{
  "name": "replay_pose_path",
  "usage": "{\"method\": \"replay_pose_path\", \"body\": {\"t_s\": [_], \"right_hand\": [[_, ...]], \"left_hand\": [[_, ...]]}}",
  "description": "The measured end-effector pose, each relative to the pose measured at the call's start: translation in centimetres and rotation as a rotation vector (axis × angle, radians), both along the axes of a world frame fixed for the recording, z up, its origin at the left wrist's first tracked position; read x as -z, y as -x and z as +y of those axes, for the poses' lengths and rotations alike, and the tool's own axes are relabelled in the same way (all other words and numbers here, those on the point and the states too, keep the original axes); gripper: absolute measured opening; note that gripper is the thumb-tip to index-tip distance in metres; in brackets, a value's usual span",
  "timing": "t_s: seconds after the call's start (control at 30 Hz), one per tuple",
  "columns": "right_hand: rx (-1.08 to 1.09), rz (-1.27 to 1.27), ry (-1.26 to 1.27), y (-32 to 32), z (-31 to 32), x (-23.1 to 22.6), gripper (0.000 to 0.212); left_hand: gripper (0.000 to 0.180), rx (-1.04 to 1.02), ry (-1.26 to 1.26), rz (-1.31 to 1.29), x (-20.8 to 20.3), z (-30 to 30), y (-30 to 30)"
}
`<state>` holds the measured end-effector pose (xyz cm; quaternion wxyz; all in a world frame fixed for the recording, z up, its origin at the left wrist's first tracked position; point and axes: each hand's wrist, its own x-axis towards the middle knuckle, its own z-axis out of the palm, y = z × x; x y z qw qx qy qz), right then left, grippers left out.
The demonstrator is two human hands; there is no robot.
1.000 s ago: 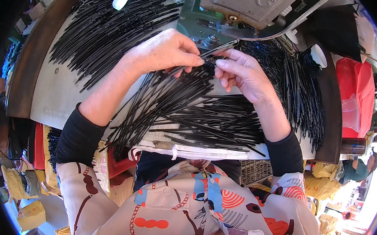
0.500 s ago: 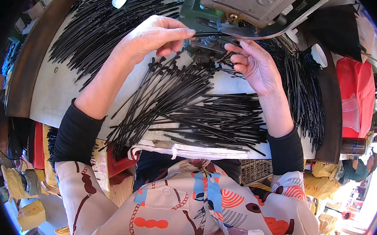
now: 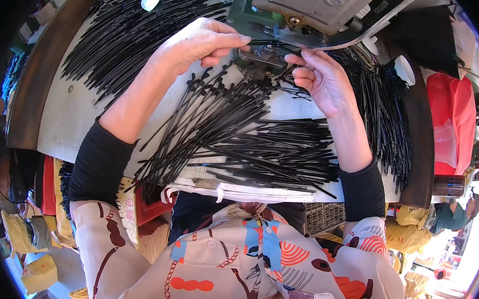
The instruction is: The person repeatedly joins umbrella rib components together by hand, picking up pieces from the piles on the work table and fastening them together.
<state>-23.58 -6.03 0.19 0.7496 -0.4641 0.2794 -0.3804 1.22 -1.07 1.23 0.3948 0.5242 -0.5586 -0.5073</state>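
A thin black strip (image 3: 270,42) is stretched between my hands, close in front of a machine. My left hand (image 3: 201,44) pinches its left end between thumb and fingertips. At its right end, my right hand (image 3: 326,79) has thumb and forefinger pinched together, with the other fingers loosely curled. A grey metal machine head (image 3: 318,2) stands just beyond the strip, above a green base (image 3: 239,19). Below my hands, a loose pile of black strips (image 3: 226,111) fans over the pale tabletop, crossing another bundle of strips (image 3: 284,146) nearer to me.
Larger heaps of black strips lie at the far left (image 3: 137,34) and along the right (image 3: 379,123). The table has a dark rim (image 3: 25,109). A white cup (image 3: 405,71) and a red bag (image 3: 451,123) are at the right. Another person (image 3: 452,215) shows at the far right.
My left hand has shifted slightly right. The strip between my hands has moved only a little, and both hands keep their pinch.
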Motion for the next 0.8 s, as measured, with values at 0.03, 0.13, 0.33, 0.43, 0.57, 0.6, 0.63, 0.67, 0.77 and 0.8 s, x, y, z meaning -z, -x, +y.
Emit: {"method": "replay_pose_path", "body": {"t_s": [0.03,0.13,0.33,0.43,0.57,0.6,0.63,0.67,0.77,0.8], "right_hand": [[-0.005,0.002,-0.013,0.1,-0.1,0.0,0.019],[0.001,-0.003,-0.027,0.2,-0.3,0.4,0.02],[0.023,-0.016,-0.011,-0.1,-0.3,0.6,0.023],[0.115,-0.006,0.091,0.3,-0.3,0.3,0.025],[0.308,0.358,0.444,0.0,0.4,-0.2,0.022],[0.283,0.483,0.627,0.0,0.6,0.0,0.021],[0.191,0.522,0.642,-0.5,1.4,-0.3,0.02],[0.1,0.563,0.652,-1.2,2.6,-0.6,0.02],[0.008,0.758,1.002,-2.3,4.5,-1.0,0.018],[-0.009,0.814,1.126,-2.2,4.5,-1.0,0.017]], "left_hand": [[0.034,-0.009,0.015,-0.028,-0.1,0.0,0.1],[0.035,-0.013,0.029,-0.057,-0.1,0.0,0.2],[0.035,-0.026,0.049,-0.043,-0.4,0.3,0.2],[0.035,0.029,0.076,-0.061,-0.9,0.3,0.1],[0.035,0.157,0.021,-0.058,-0.9,0.6,0.2],[0.034,0.207,-0.017,-0.047,-0.8,0.6,0.3],[0.032,0.26,-0.047,-0.026,-0.4,0.4,0.2],[0.032,0.26,-0.049,-0.025,-0.1,0.5,0.5],[0.03,0.307,-0.107,-0.068,0.2,1.1,1.6],[0.03,0.31,-0.107,-0.069,-0.1,1.4,1.7]]}}
